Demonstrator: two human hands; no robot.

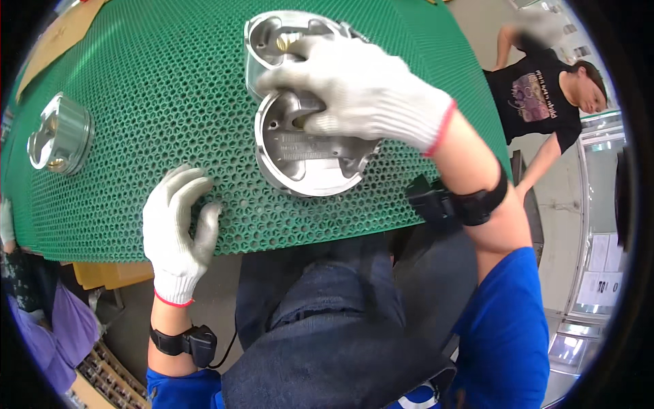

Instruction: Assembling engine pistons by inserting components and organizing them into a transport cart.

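Observation:
My right hand (354, 85), in a white knit glove, reaches across two silver metal pistons. Its thumb dips inside the near piston (317, 178), while the bent forefinger lies along that piston's far rim, so the hand grips its wall. Another finger comes close to a brass-coloured ring in the far piston (262, 65), which is partly covered. Both pistons have their hollow sides up. My left hand (176, 221), also gloved, rests at the mat's front edge, to the left of the near piston. Its fingers are loosely bent, thumb apart, with nothing in them.
Green mat with small holes (204, 82) covers the table. A third piston (65, 134) lies at the left, and brown cardboard (58, 41) at the far left. Another person (538, 102) stands beyond the right edge; someone's gloved hand (6, 221) shows at the left rim.

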